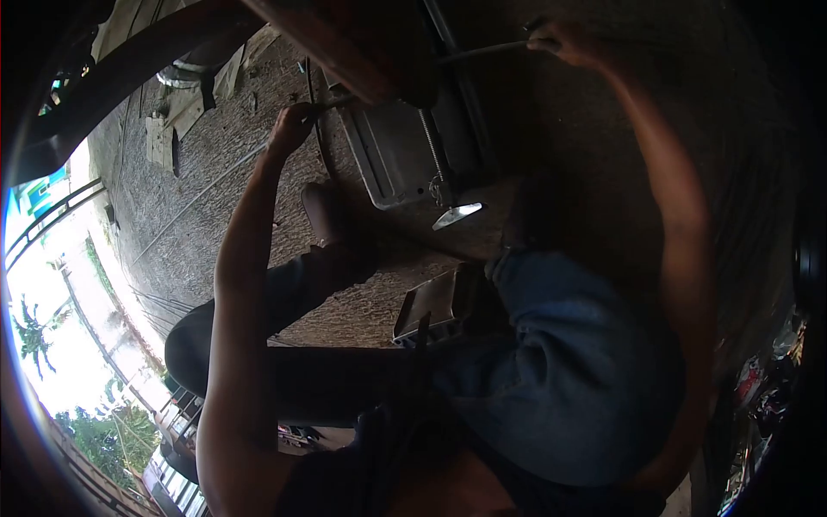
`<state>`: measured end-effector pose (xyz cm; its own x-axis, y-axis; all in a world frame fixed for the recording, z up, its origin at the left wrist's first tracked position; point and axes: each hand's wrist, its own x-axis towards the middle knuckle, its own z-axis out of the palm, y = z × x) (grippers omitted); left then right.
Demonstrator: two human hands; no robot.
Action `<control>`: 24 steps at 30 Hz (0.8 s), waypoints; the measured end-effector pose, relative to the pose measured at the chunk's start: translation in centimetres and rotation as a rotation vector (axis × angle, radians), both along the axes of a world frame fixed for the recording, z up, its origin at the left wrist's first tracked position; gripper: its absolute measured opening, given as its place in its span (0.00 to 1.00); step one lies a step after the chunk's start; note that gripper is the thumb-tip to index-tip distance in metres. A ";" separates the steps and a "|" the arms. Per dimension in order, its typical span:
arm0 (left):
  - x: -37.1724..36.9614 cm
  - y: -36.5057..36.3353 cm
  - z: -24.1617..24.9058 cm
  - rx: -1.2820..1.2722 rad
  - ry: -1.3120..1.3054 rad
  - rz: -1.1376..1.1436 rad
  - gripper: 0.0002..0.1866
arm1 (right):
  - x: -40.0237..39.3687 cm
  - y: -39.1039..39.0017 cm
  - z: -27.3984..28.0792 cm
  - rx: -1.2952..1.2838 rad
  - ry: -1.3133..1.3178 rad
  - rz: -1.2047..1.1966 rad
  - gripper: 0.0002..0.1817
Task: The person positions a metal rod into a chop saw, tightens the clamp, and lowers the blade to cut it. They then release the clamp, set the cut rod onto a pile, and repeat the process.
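Observation:
In the head view a machine with a dark metal base (398,159) stands on the ground in front of me. A threaded screw (432,146) and a shiny flat metal piece (457,215) are at its near end. Above the base is a reddish-brown body (345,52), blurred and close to the camera. My left hand (293,129) is closed around a dark handle (336,102) at the left of this body. Far out on the right, my right hand (568,43) grips a thin rod (491,52), whose other end runs in behind the machine. Shadow hides its fingertips.
A small metal tray-like object (429,306) lies between my legs. Wood scraps (177,129) and a thin rod (202,194) lie on the rough floor at left. A dark curved bar (129,73) crosses the upper left. Assorted clutter (771,379) sits at far right.

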<state>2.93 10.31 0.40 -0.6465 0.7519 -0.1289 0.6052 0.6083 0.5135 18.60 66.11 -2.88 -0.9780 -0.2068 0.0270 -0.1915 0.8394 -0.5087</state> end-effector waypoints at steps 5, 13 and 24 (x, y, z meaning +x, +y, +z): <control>-0.7 -0.5 -0.8 0.020 -0.025 -0.016 0.11 | 0.5 -0.7 2.2 0.082 -0.074 -0.048 0.19; -0.1 0.1 -0.8 0.029 0.011 -0.028 0.10 | -0.5 -8.4 2.7 0.055 -0.023 -0.008 0.21; 0.6 1.3 -0.3 0.072 0.062 -0.044 0.11 | -0.1 -7.6 3.0 0.013 -0.033 -0.038 0.15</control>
<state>3.52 11.65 0.13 -0.6178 0.7856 -0.0341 0.6624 0.5433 0.5158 18.48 58.52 0.08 -0.9854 -0.1699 -0.0080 -0.1428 0.8521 -0.5035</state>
